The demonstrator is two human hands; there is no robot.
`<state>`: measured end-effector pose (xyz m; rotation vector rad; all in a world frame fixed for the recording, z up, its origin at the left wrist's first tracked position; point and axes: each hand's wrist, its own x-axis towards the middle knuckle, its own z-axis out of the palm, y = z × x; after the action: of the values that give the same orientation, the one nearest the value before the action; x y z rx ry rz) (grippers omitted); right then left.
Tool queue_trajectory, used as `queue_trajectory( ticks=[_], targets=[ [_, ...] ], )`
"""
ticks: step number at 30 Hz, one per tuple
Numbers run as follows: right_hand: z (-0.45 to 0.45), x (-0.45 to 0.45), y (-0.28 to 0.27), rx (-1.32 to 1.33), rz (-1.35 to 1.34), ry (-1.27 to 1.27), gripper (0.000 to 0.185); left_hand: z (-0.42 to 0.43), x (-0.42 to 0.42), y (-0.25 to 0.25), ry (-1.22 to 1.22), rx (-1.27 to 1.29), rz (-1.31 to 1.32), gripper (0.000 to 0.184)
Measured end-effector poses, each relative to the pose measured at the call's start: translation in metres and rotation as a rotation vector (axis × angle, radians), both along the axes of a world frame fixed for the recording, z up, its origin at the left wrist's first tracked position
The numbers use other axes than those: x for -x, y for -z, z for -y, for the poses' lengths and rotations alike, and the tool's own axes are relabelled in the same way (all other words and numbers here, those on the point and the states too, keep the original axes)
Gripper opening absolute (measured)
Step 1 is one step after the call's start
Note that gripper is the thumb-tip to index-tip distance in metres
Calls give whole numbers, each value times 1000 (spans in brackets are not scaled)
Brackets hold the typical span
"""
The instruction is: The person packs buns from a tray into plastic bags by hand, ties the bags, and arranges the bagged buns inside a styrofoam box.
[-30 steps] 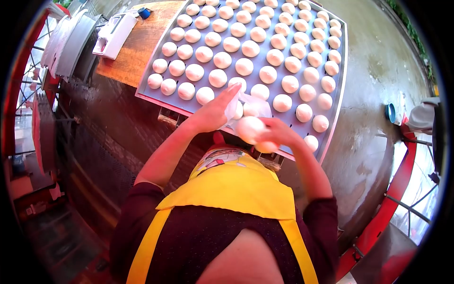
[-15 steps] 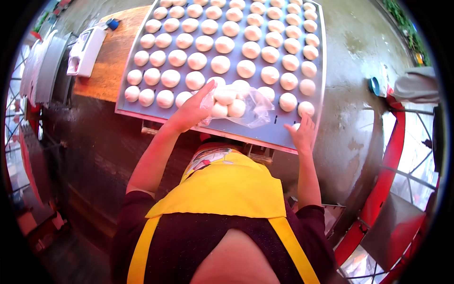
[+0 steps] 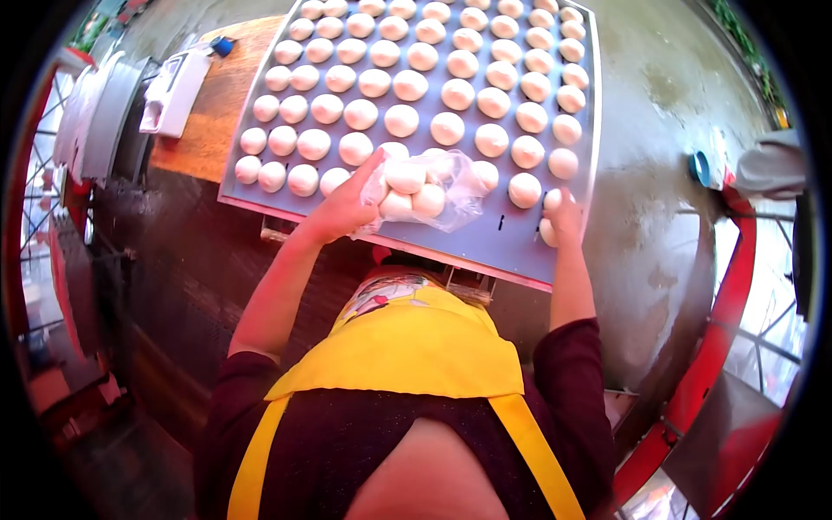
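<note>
My left hand (image 3: pixel 348 208) is closed on the near left side of a clear plastic bag (image 3: pixel 464 208). Several round white buns (image 3: pixel 406 177) sit inside the bag, above the front part of a grey tray (image 3: pixel 472 247). At the tray's front right corner, my right hand (image 3: pixel 567 217) has its fingers curled round a white bun (image 3: pixel 552 200). A second bun (image 3: pixel 547 232) shows against the palm side of that hand, partly covered. Rows of similar buns (image 3: pixel 401 120) cover the tray beyond both hands.
Left of the tray, a white device (image 3: pixel 176 94) that looks like a scale stands on a wooden table (image 3: pixel 204 121), with a small blue object (image 3: pixel 222 46) behind it. A red metal frame (image 3: pixel 702 373) runs along the right. The floor (image 3: pixel 646 173) looks wet.
My right hand has moved slightly up and closed over the buns at the corner. The bag in my left hand has shifted a little left, and the view has tilted slightly.
</note>
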<state>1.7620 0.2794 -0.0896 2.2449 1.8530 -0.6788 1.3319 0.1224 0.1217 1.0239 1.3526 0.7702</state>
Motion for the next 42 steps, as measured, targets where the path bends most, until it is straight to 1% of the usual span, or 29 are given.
queue_trajectory(
  ticks=[2, 4, 6, 8, 9, 10, 11, 12, 13, 14, 15, 16, 17, 18, 20, 22, 25, 26, 28, 29, 30, 32, 33, 34, 36, 37, 38, 40, 42],
  targets=[
    [-1, -12, -18, -16, -186, -28, 74, 4, 8, 6, 12, -15, 11, 91],
    [8, -18, -57, -83, -698, -59, 67, 5, 9, 9, -9, -67, 40, 92],
    [21, 57, -170, 343, -1007, -293, 70, 3, 15, 28, 83, -184, -145, 93],
    [25, 143, -211, 650, -1014, -605, 68, 2, 16, 21, 149, -141, -103, 93],
    [27, 186, -213, 487, -851, -888, 62, 1, 16, 17, 127, -101, -42, 93],
    [28, 226, -212, 263, -704, -1185, 59, 3, 16, 15, 104, -56, 21, 92],
    [30, 266, -187, 243, -566, -1166, 62, 5, 16, 13, 84, -6, 84, 93],
    [37, 293, -149, 224, -432, -1140, 65, 5, 21, 10, 50, 62, 97, 92],
    [52, 300, -123, 22, -408, -1190, 70, 5, 30, 7, 20, 134, 112, 91],
    [68, 299, -97, -182, -375, -1229, 75, 6, 36, 18, -65, 114, 198, 90],
    [80, 288, -69, -303, -617, -1279, 78, 7, 42, 29, -145, 89, 285, 90],
    [88, 276, -95, -161, -764, -1272, 69, 5, 47, 28, -132, 74, 273, 89],
    [93, 223, -120, -142, -1067, -780, 58, 1, 48, 26, -116, 57, 278, 89],
    [83, 192, -113, -323, -961, -497, 51, 4, 49, 23, -118, 50, 271, 88],
    [49, 120, -85, -584, -561, -256, 62, 3, 45, 19, -87, 56, 250, 88],
    [31, 78, -20, -395, -401, 4, 78, 3, 38, 18, -51, 29, 194, 89],
    [26, 121, 10, -257, -302, 7, 87, 1, 32, 20, -8, 3, 133, 89],
    [31, 141, 3, -216, -249, 36, 84, 0, 31, 21, 1, -4, 121, 89],
    [33, 176, -32, -147, -140, 93, 80, 0, 28, 24, 1, -24, 125, 89],
    [30, 179, -33, -170, -31, 62, 78, 0, 25, 23, -5, -35, 129, 90],
    [26, 172, -20, -232, -76, 8, 77, 0, 23, 24, -11, -47, 132, 90],
    [13, 132, 26, -356, -160, -99, 74, 0, 21, 15, -26, 1, 167, 90],
    [6, 111, 43, -325, -341, 51, 68, 0, 23, 16, -19, 0, 155, 90],
    [14, 105, 26, -205, -764, 212, 67, 0, 26, 18, -14, -1, 146, 90],
    [34, 90, -58, 94, -1588, 529, 64, -4, 31, 19, -17, 6, 132, 90],
    [49, 102, -100, 201, -1728, 363, 62, -4, 30, 16, -15, 27, 128, 90],
    [69, 125, -130, 306, -1861, 197, 60, -3, 29, 15, -6, 50, 123, 89],
    [94, 181, -145, 435, -1879, -3, 64, -4, 30, 15, 31, 49, 117, 87],
    [106, 230, -134, 560, -1593, 20, 70, -4, 35, 13, 71, 88, 119, 86]
  ],
)
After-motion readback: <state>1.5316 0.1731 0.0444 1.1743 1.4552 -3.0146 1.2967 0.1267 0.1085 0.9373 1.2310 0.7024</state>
